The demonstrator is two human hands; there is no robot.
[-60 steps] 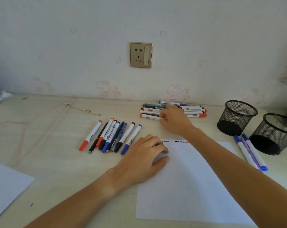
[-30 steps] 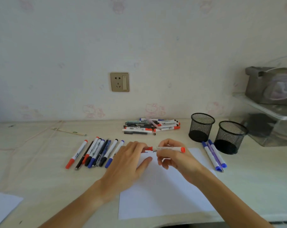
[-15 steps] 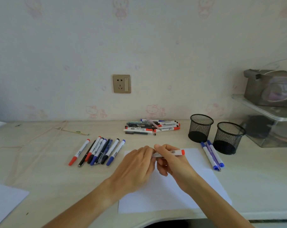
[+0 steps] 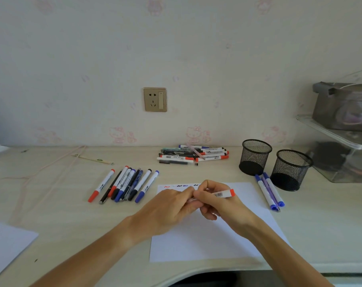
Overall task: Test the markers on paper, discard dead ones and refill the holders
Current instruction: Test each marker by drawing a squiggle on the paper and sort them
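A: Which step is in hand?

B: A red-ended marker (image 4: pixel 217 194) is held level above the sheet of paper (image 4: pixel 207 235) on the counter (image 4: pixel 62 224). Its barrel is pinched by the right hand (image 4: pixel 219 204), while its near end is closed over by the fingers of the left hand (image 4: pixel 171 208). The cap is judged to be in the course of being pulled off; the cap itself is hidden.

A: How far along is the testing?

B: A few short squiggles (image 4: pixel 182 185) are seen along the paper's far edge. A row of markers (image 4: pixel 124 185) is laid out to the left, a pile (image 4: pixel 193 155) is left by the wall, and three pens (image 4: pixel 269 191) lie beside the two mesh holders (image 4: pixel 255 156), in which nothing can be seen.

A: What is called for next?

B: Once uncapped, the tip should be brought down onto bare paper near the squiggles and a short stroke drawn.
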